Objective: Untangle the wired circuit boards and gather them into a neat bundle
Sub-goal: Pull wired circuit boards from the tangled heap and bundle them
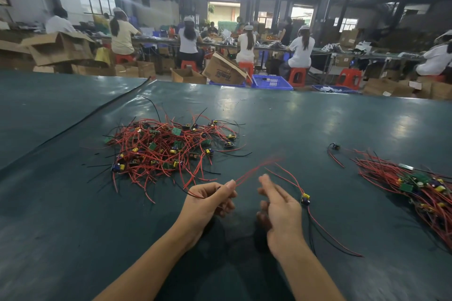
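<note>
One carton (223, 72) reads "Tempo", inverted; left hand (208, 200) pinches red wires (249, 171).

Glossy dark-green table cover (318, 117); red plastic-coated wires (159, 151); brown cardboard boxes (61, 49).

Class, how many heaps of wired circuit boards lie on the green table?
2. A tangled heap lies left of centre, beyond the left hand, which pinches red wires; a straighter bundle lies at the right edge, partly cut off by the frame, so more may be hidden.
</note>
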Demonstrator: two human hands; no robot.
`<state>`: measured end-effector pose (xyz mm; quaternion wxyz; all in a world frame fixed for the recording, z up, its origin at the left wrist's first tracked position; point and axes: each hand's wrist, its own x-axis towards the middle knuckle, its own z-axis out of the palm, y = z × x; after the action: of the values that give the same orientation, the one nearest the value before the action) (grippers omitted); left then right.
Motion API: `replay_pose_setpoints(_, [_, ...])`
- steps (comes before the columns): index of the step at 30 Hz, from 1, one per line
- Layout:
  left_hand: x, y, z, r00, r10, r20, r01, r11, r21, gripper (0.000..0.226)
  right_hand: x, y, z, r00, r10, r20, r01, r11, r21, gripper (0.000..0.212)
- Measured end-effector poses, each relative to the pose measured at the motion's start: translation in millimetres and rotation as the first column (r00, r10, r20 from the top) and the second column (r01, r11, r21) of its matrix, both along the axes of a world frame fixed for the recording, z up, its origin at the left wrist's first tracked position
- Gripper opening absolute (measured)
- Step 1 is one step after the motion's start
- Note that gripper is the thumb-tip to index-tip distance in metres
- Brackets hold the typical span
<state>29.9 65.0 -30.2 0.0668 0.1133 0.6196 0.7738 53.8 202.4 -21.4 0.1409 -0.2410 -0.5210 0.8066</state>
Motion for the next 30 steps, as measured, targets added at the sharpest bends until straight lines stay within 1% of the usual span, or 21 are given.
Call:
replay_pose_setpoints(3, [2, 1, 0, 0.999, -0.012, -0.045, 0.01, 0.999, -0.044, 0.035, 4, -22, -5, 0.984, 0.176, -0.035, -0.172, 0.981, 0.095, 0.023])
replay_pose_setpoints(4, [2, 1, 0, 0.998, -0.024, -0.058, 0.021, 0.998, -0.056, 0.035, 6, -28, -5, 0.977, 0.206, -0.052, -0.199, 0.973, 0.118, 0.022])
replay_pose_setpoints(6, [4, 0, 0, 0.998, -0.041, -0.055, 0.037, 0.998, -0.059, 0.037, 9, -33, -6, 0.974, 0.214, -0.078, -0.199, 0.966, 0.165, 0.024])
replay_pose_setpoints(9, [4, 0, 0, 0.995, -0.054, -0.079, 0.045, 0.993, -0.112, 0.036, 8, -31, -6, 0.98, 0.184, -0.08, -0.166, 0.966, 0.197, 0.025])
replay_pose_setpoints(12, [3, 2, 1, 0.994, -0.069, -0.087, 0.058, 0.99, -0.127, 0.034, 5, -28, -5, 0.987, 0.153, -0.054, -0.143, 0.977, 0.157, 0.026])
replay_pose_setpoints(16, [3, 3, 1, 0.991, -0.095, -0.091, 0.081, 0.985, -0.154, 0.03, 0, -19, -4, 0.994, 0.109, 0.001, -0.109, 0.994, 0.013, 0.026])
replay_pose_setpoints(22, [1, 2, 2, 0.987, -0.132, -0.086, 0.116, 0.978, -0.175, 0.028, -8, 6, 1, 0.999, -0.007, 0.049, 0.008, 1.0, -0.011, 0.021])
replay_pose_setpoints(25, [1, -1, 3, 0.984, -0.153, -0.09, 0.134, 0.973, -0.188, 0.027, -12, 24, 5, 0.996, -0.081, 0.034, 0.084, 0.993, -0.083, 0.027])
replay_pose_setpoints(28, [1, -2, 2, 0.982, -0.168, -0.087, 0.148, 0.969, -0.199, 0.027, -13, 35, 7, 0.991, -0.134, -0.006, 0.132, 0.983, -0.13, 0.023])
replay_pose_setpoints(30, [2, -1, 2, 0.987, -0.144, -0.066, 0.131, 0.977, -0.169, 0.027, -12, 37, 7, 0.988, -0.146, -0.049, 0.139, 0.981, -0.135, 0.022])
